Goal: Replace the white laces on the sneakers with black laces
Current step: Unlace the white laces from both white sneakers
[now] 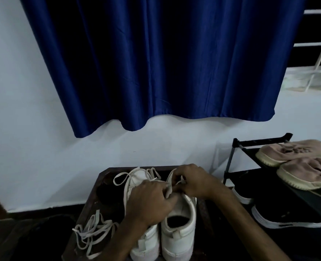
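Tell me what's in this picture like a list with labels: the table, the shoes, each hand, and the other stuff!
Table: dark wooden table
Shoes: left white leather sneaker and right white leather sneaker, side by side
Left hand: fingers pinch the white lace on the right sneaker
Right hand: pinches the same lace
Loose: tangled white lace pile, table's left side
Beside: black metal shoe rack holding pink fabric sneakers
Behind: blue cloth curtain

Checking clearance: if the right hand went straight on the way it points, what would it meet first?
Likely the left hand, close beside it at the white lace; the right hand points leftward, though depth is unclear.
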Action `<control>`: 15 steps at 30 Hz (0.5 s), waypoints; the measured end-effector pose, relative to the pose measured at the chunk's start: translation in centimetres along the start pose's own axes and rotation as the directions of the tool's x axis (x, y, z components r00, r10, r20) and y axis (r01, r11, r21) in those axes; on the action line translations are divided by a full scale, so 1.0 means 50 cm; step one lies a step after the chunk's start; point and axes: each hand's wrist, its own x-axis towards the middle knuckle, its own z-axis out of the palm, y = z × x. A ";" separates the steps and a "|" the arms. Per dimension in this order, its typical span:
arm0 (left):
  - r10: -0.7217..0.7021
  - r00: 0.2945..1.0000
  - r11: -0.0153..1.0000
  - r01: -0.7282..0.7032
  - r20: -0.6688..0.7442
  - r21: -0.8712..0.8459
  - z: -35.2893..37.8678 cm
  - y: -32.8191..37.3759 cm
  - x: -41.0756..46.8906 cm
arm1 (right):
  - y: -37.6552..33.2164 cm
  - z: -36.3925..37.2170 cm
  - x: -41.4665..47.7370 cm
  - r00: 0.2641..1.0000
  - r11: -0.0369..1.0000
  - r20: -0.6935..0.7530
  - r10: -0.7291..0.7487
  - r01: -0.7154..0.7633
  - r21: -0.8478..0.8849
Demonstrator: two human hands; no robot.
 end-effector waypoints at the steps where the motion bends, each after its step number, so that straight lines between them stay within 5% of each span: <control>1: 0.000 1.000 1.000 0.000 -0.026 0.004 0.005 0.000 -0.001 | 0.007 0.000 -0.002 1.000 1.000 0.001 -0.012 0.012 0.020; 5: -0.017 0.996 1.000 0.019 -0.082 0.025 0.012 -0.007 -0.004 | 0.064 -0.031 -0.018 0.970 0.957 -0.190 0.153 -0.097 0.274; 8: -0.018 0.995 0.999 0.022 -0.099 0.039 0.013 -0.007 -0.005 | 0.112 -0.053 -0.037 0.920 0.932 -0.262 0.291 -0.211 0.293; 10: -0.004 0.994 1.000 0.005 -0.105 0.006 0.013 -0.009 -0.004 | 0.102 -0.057 -0.041 0.967 0.956 -0.130 0.218 -0.185 0.227; 15: 0.009 0.994 1.000 -0.012 -0.112 -0.024 0.018 -0.011 -0.006 | 0.024 -0.061 -0.022 0.998 0.996 -0.063 -0.006 0.012 0.085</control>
